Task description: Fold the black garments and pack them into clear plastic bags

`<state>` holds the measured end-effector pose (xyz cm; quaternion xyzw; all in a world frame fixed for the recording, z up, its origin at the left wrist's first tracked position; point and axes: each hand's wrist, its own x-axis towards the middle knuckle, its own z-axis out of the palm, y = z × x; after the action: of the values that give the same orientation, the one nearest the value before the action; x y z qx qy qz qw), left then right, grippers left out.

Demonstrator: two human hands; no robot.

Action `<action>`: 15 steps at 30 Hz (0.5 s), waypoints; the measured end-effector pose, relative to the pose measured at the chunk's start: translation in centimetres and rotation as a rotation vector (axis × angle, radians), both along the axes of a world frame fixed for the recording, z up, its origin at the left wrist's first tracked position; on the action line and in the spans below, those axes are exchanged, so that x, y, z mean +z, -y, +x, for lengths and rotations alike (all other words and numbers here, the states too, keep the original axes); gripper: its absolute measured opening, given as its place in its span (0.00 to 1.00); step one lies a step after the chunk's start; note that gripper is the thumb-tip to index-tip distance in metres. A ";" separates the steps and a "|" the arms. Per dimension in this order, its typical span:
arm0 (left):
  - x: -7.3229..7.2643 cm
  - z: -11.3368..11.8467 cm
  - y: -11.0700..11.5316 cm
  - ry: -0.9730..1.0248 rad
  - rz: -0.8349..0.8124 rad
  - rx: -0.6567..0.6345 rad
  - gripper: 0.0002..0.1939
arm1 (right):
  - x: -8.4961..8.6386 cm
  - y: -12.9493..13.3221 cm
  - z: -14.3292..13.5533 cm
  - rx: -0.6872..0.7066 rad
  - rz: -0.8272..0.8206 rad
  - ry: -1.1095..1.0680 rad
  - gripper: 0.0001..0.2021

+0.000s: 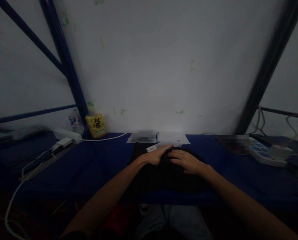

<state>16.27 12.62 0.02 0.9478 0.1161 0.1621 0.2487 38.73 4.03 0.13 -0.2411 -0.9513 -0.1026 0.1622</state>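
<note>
A black cloth item (151,176) lies bunched on the blue table, near its front edge. My left hand (157,155) rests on its upper left part, beside a small white label (151,148); the fingertips reach the cloth's top edge. From the right, my right hand (185,161) touches a raised fold with bent fingers. Both hands are close together. Dim light hides whether the fingers pinch the dark fabric.
White papers or packets (174,137) lie behind the cloth. A yellow bottle (96,125) and a clear bottle (76,122) stand at the back left. White cables and an adapter (64,142) are at left; a white power strip (266,152) is at right.
</note>
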 end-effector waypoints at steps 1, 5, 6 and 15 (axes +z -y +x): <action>0.1 0.0 0.2 0.007 0.019 -0.010 0.48 | 0.0 -0.1 -0.2 -0.019 -0.024 -0.020 0.26; 1.0 0.3 1.4 -0.037 0.136 0.039 0.52 | 0.0 -0.6 -0.5 -0.078 -0.077 -0.070 0.27; 1.3 0.5 1.8 -0.062 0.175 0.066 0.53 | -0.1 -0.8 -0.5 -0.092 -0.077 -0.074 0.27; 4.4 3.2 5.8 -0.262 0.562 0.212 0.49 | -1.7 -3.0 -3.1 -0.463 0.067 -0.062 0.26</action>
<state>19.43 6.83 4.39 0.9748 0.1959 0.0894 -0.0581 35.65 7.00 -1.54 -0.4503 -0.8614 -0.1610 0.1713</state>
